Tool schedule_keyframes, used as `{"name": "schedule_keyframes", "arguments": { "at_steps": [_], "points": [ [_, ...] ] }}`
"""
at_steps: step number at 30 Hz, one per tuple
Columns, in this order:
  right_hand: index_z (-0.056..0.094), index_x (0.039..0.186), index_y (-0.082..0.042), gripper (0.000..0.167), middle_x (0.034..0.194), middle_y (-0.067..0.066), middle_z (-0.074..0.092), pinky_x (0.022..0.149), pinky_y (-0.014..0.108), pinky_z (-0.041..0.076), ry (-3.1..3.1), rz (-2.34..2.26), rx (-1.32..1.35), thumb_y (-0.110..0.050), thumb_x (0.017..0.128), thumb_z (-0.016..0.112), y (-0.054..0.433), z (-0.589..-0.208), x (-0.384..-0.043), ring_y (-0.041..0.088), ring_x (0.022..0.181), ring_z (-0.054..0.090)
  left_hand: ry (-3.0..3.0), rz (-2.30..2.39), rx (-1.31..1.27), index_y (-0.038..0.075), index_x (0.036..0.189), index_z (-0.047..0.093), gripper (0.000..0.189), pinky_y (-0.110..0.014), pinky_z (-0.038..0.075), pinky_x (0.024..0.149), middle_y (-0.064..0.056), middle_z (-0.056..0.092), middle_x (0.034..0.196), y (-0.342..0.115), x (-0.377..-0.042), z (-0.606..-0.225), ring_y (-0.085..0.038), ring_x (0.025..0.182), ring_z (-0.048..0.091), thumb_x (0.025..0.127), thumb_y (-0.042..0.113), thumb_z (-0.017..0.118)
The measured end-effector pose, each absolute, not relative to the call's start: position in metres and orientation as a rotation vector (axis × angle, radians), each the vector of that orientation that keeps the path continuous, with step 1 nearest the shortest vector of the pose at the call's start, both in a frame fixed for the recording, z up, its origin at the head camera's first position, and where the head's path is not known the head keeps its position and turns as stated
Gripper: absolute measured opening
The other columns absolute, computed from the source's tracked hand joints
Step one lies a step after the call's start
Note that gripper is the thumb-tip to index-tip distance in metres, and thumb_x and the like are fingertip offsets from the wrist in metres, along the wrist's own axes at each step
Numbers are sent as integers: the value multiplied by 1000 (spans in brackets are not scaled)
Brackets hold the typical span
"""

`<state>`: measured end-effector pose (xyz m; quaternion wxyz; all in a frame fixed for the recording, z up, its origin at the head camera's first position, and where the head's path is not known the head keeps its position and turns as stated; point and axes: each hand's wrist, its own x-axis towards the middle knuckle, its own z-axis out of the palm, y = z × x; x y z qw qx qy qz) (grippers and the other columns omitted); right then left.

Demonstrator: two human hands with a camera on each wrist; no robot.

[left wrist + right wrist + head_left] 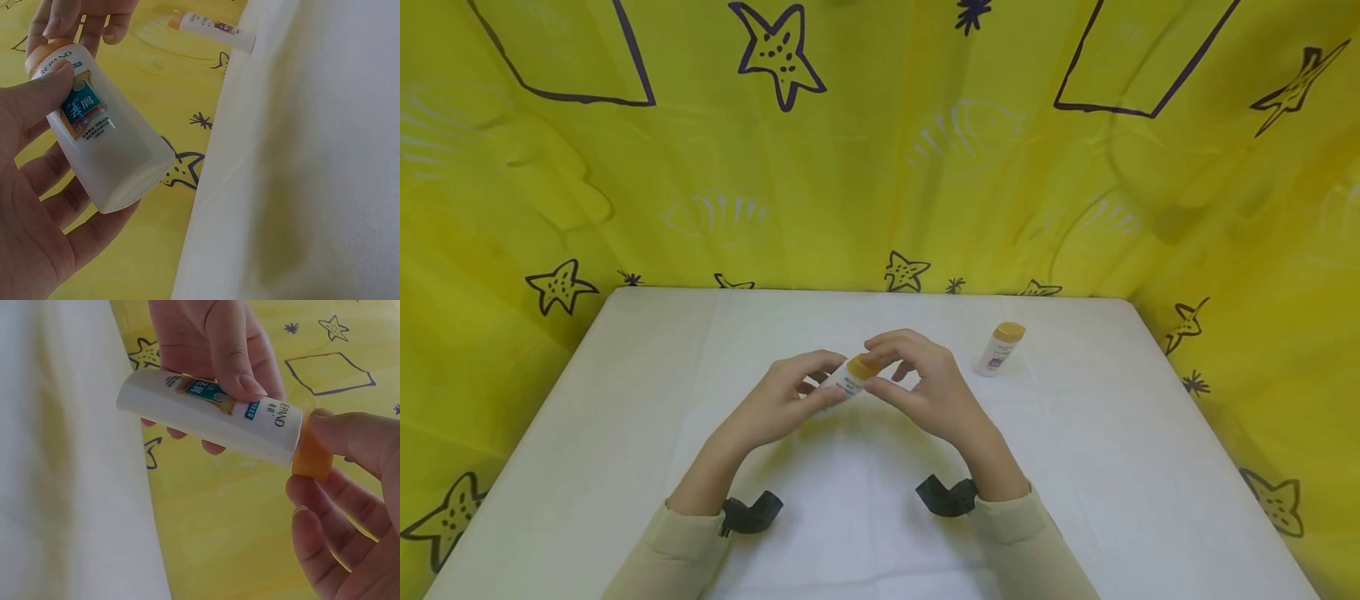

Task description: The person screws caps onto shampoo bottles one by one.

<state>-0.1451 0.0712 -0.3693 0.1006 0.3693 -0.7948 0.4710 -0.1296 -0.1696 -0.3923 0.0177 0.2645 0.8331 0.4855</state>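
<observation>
A small white bottle (844,382) with an orange cap (311,453) is held tilted above the table, its printed label showing in both wrist views. My left hand (778,398) grips the body, thumb across the label side and fingers behind it. On the cap, my right hand (936,385) has its thumb on one side and a fingertip on the other, pinching it; the other fingers are bent loosely beside it. The cap still sits against the bottle. A second white bottle (998,352) with an orange-yellow cap stands upright beyond my right hand.
A white cloth covers the table (625,467). Behind and around it hangs a yellow curtain (850,167) with dark star and fish drawings. A dark curved mount (752,512) sits on the left wrist, and a similar mount (947,496) on the right.
</observation>
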Motion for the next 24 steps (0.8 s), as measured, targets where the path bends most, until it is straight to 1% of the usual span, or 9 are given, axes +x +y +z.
{"name": "schedule_keyframes", "arguments": {
  "at_steps": [3, 7, 10, 14, 21, 24],
  "points": [
    [70, 111, -14, 27, 121, 2, 68, 71, 29, 57, -2352, 1393, 1098, -14, 86, 80, 71, -369, -145, 12, 93, 68, 2581, 1526, 823, 22, 119, 66, 25, -40, 56, 83, 9, 69, 112, -171, -131, -393, -18, 96, 64, 96, 28, 68],
    [70, 114, -11, 29, 126, 5, 65, 72, 28, 57, -2359, 1397, 1119, -10, 86, 79, 71, -368, -144, 13, 92, 68, 2561, 1553, 817, 22, 118, 66, 23, -37, 57, 82, 8, 68, 108, -172, -132, -394, -22, 94, 64, 96, 28, 69],
    [70, 115, -10, 30, 130, 7, 64, 73, 27, 57, -2356, 1392, 1143, -3, 86, 76, 71, -367, -143, 13, 90, 69, 2556, 1561, 807, 22, 117, 66, 23, -37, 57, 81, 8, 68, 107, -172, -132, -393, -22, 94, 65, 95, 28, 70],
    [71, 116, -11, 33, 130, 6, 64, 73, 26, 57, -2343, 1384, 1168, 3, 86, 73, 71, -367, -143, 12, 89, 69, 2556, 1549, 800, 23, 118, 67, 24, -40, 57, 82, 9, 68, 110, -172, -131, -394, -19, 95, 64, 95, 29, 70],
    [72, 113, -13, 26, 124, 1, 67, 69, 27, 56, -2344, 1359, 1168, -6, 88, 76, 71, -369, -145, 11, 88, 68, 2554, 1520, 821, 24, 120, 67, 26, -43, 56, 84, 11, 68, 115, -172, -130, -393, -15, 97, 63, 95, 30, 69],
    [72, 112, -14, 25, 121, 0, 68, 70, 29, 55, -2340, 1346, 1164, -10, 88, 76, 71, -369, -145, 11, 91, 67, 2566, 1509, 826, 24, 121, 67, 27, -42, 56, 84, 11, 68, 116, -171, -130, -393, -13, 97, 63, 95, 31, 69]
  ]
}}
